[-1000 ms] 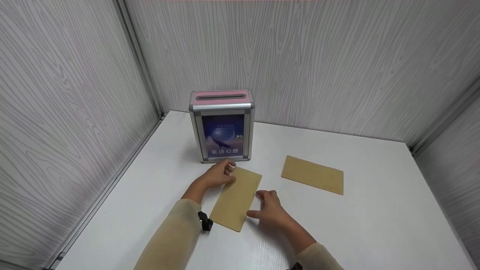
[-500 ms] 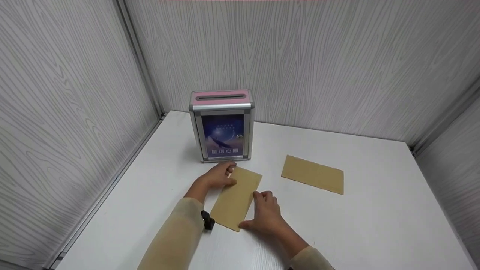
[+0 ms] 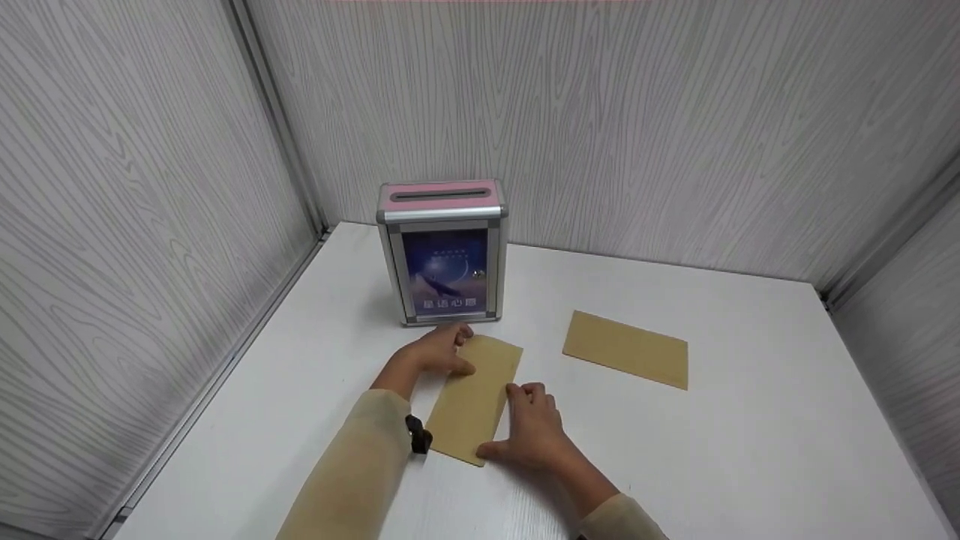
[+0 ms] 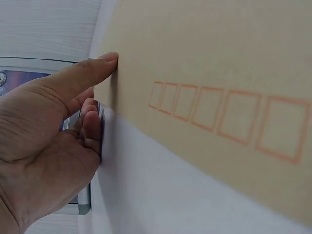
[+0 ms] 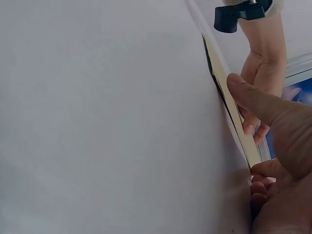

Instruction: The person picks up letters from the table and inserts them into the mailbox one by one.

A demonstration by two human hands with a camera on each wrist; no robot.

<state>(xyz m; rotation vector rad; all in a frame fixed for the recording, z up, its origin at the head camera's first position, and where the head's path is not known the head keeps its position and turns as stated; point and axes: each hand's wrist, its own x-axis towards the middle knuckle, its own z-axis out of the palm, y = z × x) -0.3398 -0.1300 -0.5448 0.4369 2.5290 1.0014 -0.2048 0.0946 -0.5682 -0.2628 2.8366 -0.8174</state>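
Observation:
A tan paper envelope (image 3: 474, 405) lies at a slant before the box in the head view. My left hand (image 3: 439, 349) pinches its far left part, thumb on top and fingers at the edge. The left wrist view shows a row of orange printed squares on this envelope (image 4: 234, 114), beside my left thumb. My right hand (image 3: 534, 431) holds the right edge, its thumb near the close corner and its fingertips farther up. In the right wrist view, the envelope's edge (image 5: 222, 80) appears slightly raised from the table. A second tan envelope (image 3: 626, 349) lies flat to the right.
An upright box (image 3: 446, 259) with a silver frame, a pink slotted top and a blue picture on its front stands just beyond my left hand. The white table (image 3: 750, 435) meets grey wood-grain panels (image 3: 600, 127) at the back and sides.
My right hand has come in against the envelope's right edge, its thumb sliding toward the near corner. The envelope has shifted slightly, and its far end now looks a little bowed.

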